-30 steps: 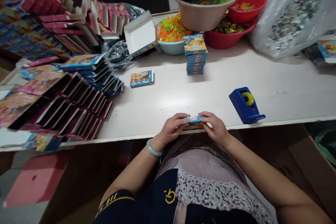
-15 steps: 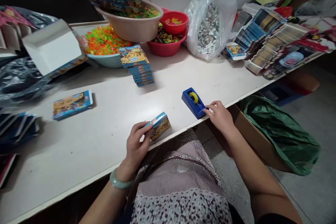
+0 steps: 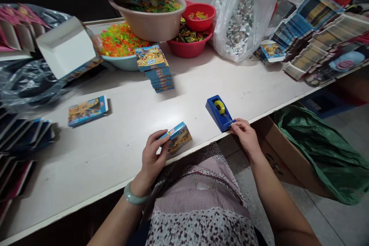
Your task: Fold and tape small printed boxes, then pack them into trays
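The left hand (image 3: 153, 153) grips a box (image 3: 180, 139), the right hand (image 3: 245, 134) pinches tape (image 3: 221, 107); at the box's eleven o'clock, a basin (image 3: 124, 63) holds bright pieces (image 3: 121, 41)

The desk (image 3: 121, 153) is lit well by pale, white light, and a soft shiny spot is made near the middle of the view. The light seems to be thrown from above. Small soft shadows are cast beside the stack of boxes (image 3: 158, 73) and the flat box (image 3: 88, 111). The space under the desk (image 3: 80, 226) is left very dark. Bright glints are scattered over the clear bag (image 3: 250, 19). The blue tape holder (image 3: 215, 112) is shown quite clearly, but things at the sides are stretched and blurred, and small print is smudged.
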Demonstrator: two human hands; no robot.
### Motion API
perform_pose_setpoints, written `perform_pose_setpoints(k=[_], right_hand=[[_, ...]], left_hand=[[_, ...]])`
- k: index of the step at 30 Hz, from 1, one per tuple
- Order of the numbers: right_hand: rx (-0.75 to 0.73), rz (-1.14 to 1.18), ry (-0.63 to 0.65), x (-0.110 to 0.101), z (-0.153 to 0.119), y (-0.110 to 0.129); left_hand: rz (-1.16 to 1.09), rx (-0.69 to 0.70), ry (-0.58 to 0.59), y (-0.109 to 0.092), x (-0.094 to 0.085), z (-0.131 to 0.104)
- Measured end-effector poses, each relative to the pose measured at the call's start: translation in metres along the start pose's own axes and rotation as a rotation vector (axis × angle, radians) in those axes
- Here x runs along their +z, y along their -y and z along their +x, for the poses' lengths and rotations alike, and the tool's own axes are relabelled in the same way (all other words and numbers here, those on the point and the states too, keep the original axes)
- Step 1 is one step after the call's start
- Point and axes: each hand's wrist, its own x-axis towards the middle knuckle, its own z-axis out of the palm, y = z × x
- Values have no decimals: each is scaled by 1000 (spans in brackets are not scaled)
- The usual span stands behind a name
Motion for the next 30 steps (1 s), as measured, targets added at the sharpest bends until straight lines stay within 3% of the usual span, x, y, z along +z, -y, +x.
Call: perform_pose_setpoints(k=[10,13,17,19,22,24,27,30], right_hand=[[-258,-477,-20,-8,-3,-1],[-277,-497,76,-4,-19,15],[-185,-137,448,38,-53,55],[-83,72,537,70,-65,73],[30,239,562,112,-68,84],[67,251,546,128,-65,82],[67,178,521,136,-59,73],[-7,-7,519,139,-52,67]], left_hand=[[-22,16,12,2,1,1],[-20,31,39,-1,0,2],[-32,47,73,-8,0,5],[-12,81,110,-11,0,7],[74,135,162,-15,-4,10],[159,179,215,-17,-7,12],[254,248,311,-17,-12,14],[199,246,316,-9,-13,16]])
